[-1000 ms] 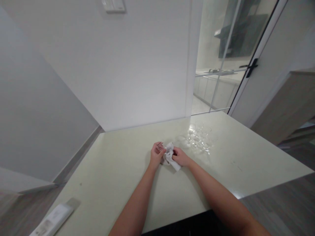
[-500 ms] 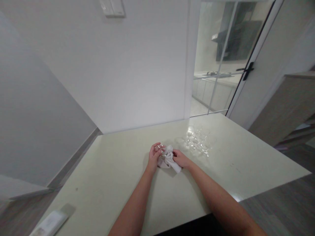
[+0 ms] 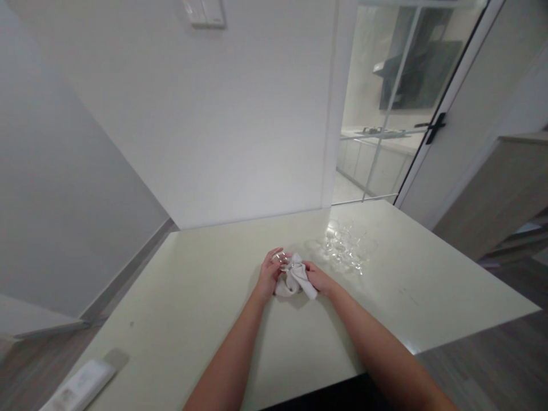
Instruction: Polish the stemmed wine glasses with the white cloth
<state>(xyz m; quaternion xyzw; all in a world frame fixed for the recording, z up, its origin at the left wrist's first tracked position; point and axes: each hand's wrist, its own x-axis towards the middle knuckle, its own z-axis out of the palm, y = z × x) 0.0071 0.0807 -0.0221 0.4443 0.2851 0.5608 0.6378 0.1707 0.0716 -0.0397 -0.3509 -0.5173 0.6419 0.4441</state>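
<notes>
White walls stand behind the table [image 3: 192, 297]. A small glass [image 3: 281, 261] is held by the left hand [image 3: 269, 274] and rubbed with a cloth [image 3: 295, 281] gripped by the right hand [image 3: 317, 278]. More glasses [image 3: 349, 248] wait far right.

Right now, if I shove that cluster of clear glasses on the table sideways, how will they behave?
The clear glasses look thin and stemmed, so probably fragile and apt to tip. They stand close together, so likely to knock each other. The table looks glossy, so they may slide easily.
</notes>
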